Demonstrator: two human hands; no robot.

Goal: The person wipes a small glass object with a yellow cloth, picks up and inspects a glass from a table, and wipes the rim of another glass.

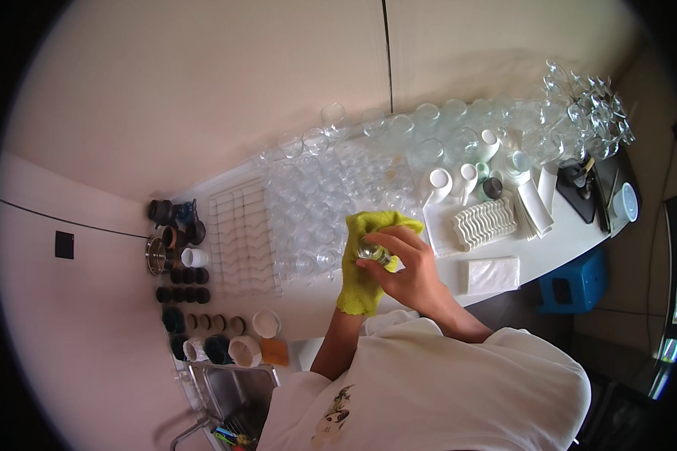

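Observation:
A yellow-green cloth point(356, 282) covers my left hand point(366, 231) down to the wrist, so its fingers are hidden. Whether it is a loose towel or a mitt I cannot tell. Bare and curled, my right hand point(409, 265) grips a small clear glass point(377, 252) between thumb and fingers, and the glass rests against the cloth. Both hands are above the front part of the white counter point(310, 301). Just beyond them, many small clear glasses point(307, 197) stand close together in rows.
Left of the glasses lies a wire rack point(242, 242), with dark cups point(189, 276) beyond it. White pitchers point(437, 183), wavy white dishes point(485, 222) and folded napkins point(492, 275) are at right. Stemware point(592, 113) crowds the far corner. A sink point(240, 389) and a blue stool point(575, 284) are nearer me.

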